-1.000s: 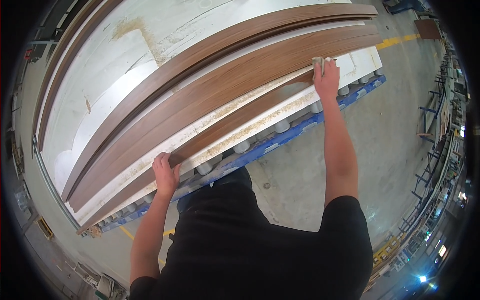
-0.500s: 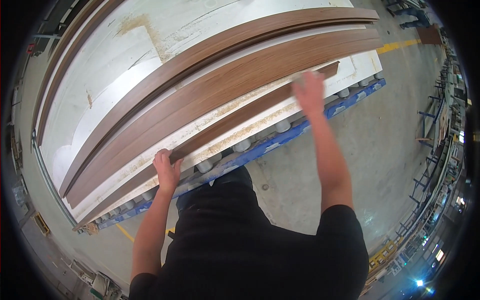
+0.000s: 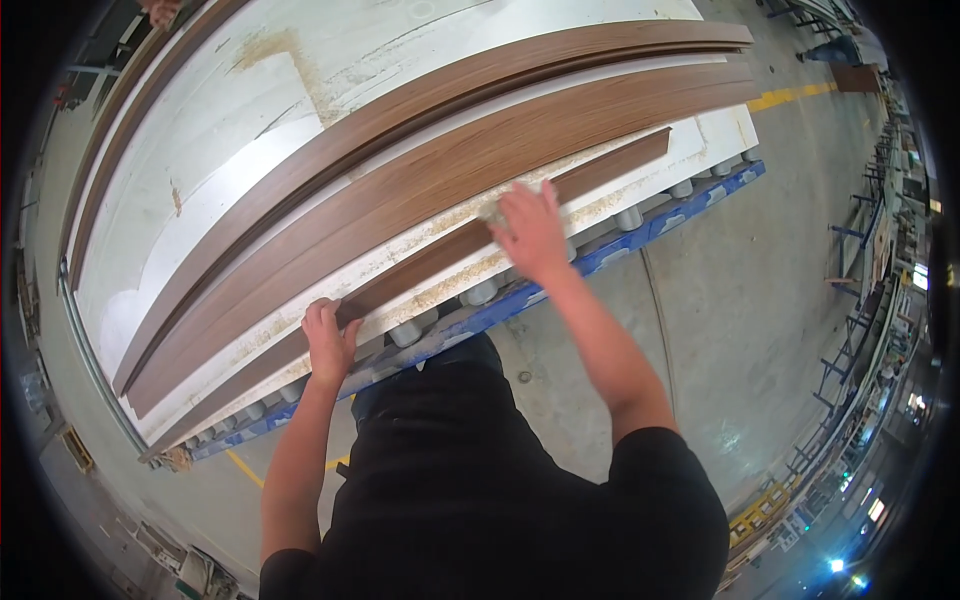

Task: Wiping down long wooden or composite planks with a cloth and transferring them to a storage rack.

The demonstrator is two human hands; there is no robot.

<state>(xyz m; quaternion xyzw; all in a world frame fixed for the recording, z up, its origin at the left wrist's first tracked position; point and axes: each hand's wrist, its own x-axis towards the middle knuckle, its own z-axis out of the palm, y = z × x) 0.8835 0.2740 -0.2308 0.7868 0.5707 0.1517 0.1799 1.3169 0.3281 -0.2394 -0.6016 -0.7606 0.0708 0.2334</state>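
A narrow brown wood-grain strip [image 3: 615, 165] lies along the near edge of a white board [image 3: 590, 212] dusted with tan powder. My left hand [image 3: 329, 340] grips this strip left of its middle, fingers over the far edge and thumb on the near side. Farther right, my right hand [image 3: 533, 230] presses on the strip with bent fingers. Something small and greyish shows at its fingertips, too blurred to name. Beyond the strip rest a wide brown board [image 3: 440, 210] and a grooved brown profile [image 3: 400, 125].
Grey rollers on a blue rail [image 3: 560, 280] carry the white board. Two more brown strips [image 3: 115, 150] lie at the far left, where another person's hand [image 3: 160, 10] shows. A person [image 3: 845, 48] stands far right. Racks [image 3: 855, 310] line the right side of the floor.
My right hand has slid left along the strip, from near its right end toward the middle. My left hand stays in place. Another person's hand has appeared at the top left.
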